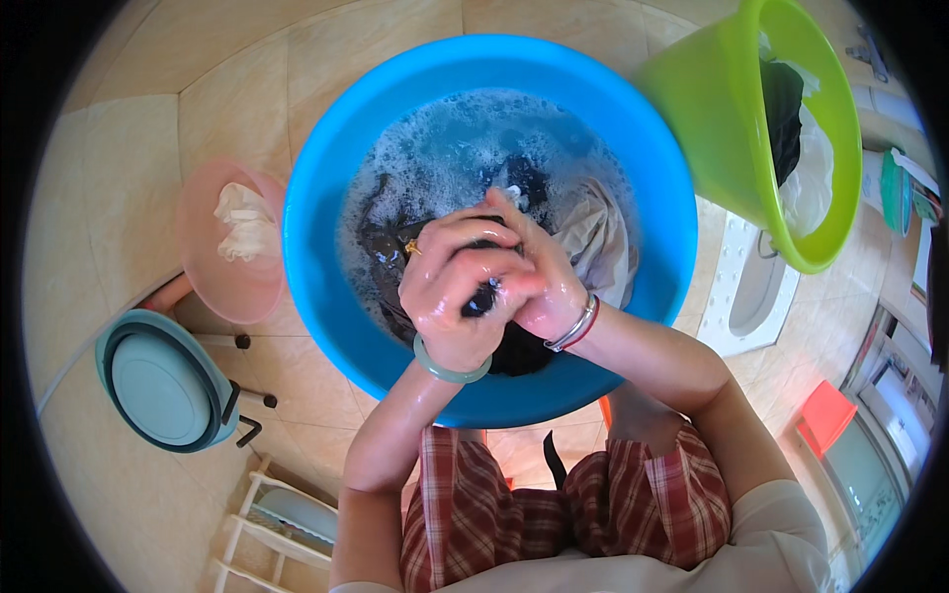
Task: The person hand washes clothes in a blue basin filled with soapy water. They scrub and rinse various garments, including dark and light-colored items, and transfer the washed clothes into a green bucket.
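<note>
Over a big blue basin point(326, 128) of foamy water, my left hand point(447, 287) and my right hand point(549, 269) press together, both wet. Their fingers are wrapped round a bunched black cloth point(520, 354), which shows between the fingers and hangs below the hands. A green bangle is on my left wrist, and a silver bangle with a red cord is on my right. In the water lie a pale grey-beige cloth point(596, 237) beside my right hand and a dark cloth point(395, 247) beyond my left. My hands hide much of the black cloth.
A tilted lime-green bucket point(707, 119) with black and white cloths inside stands at the far right, by a white squat toilet point(756, 282). To the left are a pink basin point(232, 287) with white cloth, a teal folding tub point(163, 385) and a white rack point(242, 524).
</note>
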Motion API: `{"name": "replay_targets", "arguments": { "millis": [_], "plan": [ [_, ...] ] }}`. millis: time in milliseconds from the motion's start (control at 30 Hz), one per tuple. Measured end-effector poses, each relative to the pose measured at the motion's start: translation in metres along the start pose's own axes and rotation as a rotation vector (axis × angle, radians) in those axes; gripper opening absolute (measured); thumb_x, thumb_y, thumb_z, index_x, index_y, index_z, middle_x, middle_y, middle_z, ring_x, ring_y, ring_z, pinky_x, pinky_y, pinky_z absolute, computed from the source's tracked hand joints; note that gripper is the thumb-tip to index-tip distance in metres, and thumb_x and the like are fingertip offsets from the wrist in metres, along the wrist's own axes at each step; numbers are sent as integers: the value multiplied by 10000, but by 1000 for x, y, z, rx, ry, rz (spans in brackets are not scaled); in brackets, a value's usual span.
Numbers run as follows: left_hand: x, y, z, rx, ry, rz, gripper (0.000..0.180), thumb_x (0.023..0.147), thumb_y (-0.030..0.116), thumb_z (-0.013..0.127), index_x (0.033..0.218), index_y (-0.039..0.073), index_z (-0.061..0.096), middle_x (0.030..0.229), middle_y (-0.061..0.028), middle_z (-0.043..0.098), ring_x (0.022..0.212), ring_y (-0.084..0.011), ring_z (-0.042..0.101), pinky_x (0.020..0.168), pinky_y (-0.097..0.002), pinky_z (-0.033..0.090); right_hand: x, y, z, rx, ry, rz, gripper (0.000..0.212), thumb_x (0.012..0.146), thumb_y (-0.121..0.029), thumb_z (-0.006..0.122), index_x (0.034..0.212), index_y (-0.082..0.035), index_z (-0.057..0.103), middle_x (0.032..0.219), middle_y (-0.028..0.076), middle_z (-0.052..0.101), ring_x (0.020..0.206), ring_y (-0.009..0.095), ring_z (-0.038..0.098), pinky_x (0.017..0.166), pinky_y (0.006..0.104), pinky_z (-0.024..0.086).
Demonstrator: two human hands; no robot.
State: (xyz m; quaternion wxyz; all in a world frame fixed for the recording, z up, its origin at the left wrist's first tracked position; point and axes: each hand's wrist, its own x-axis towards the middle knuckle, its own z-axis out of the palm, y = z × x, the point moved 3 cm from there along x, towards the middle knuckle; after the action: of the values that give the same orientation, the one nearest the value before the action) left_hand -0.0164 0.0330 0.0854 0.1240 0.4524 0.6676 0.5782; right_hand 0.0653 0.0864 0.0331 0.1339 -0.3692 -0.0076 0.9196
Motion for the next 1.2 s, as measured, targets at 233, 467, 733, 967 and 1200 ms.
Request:
{"name": "replay_targets", "arguments": {
  "millis": [233, 467, 733, 967, 1200],
  "plan": [
    [-5, 23, 4, 155, -275, 277, 330, 631, 313, 802, 608, 90, 560, 810, -59, 634, 834, -275, 660, 719, -366, 513, -8, -1, 9, 18, -90, 302, 275, 990, -368, 555, 904, -110, 590, 775, -23, 574, 679, 71, 568, 596, 222, 471],
    [-22, 44, 10, 142, -374, 395, 307, 611, 234, 787, 560, 131, 501, 714, -30, 575, 759, -227, 621, 708, -336, 486, -1, 2, -13, -295, -190, 481, 298, 992, -342, 552, 886, -65, 582, 773, -3, 571, 668, 58, 532, 612, 207, 444],
    [-44, 47, 15, 140, -390, 483, 315, 674, 249, 738, 547, 124, 478, 678, -29, 516, 726, -228, 573, 762, -327, 476, -4, 5, 2, -689, -259, 493, 404, 904, -365, 585, 628, -75, 529, 617, 5, 502, 576, 89, 429, 540, 267, 347],
    [-51, 41, 17, 111, -520, 527, 299, 656, 244, 771, 569, 131, 509, 689, -5, 532, 734, -218, 598, 737, -332, 476, 0, 12, -14, -664, -282, 489, 398, 914, -307, 579, 597, -82, 496, 591, 4, 477, 570, 90, 426, 546, 269, 359],
    [-34, -31, -20, -132, -105, -326, 326, 824, 152, 705, 1130, 104, 602, 1159, -96, 548, 1060, -232, 563, 960, -381, 431, 16, -5, -37, -40, -47, 165, 326, 1004, -346, 521, 1073, -44, 623, 1015, 73, 661, 941, 174, 642, 870, 334, 522]
  ]
}}
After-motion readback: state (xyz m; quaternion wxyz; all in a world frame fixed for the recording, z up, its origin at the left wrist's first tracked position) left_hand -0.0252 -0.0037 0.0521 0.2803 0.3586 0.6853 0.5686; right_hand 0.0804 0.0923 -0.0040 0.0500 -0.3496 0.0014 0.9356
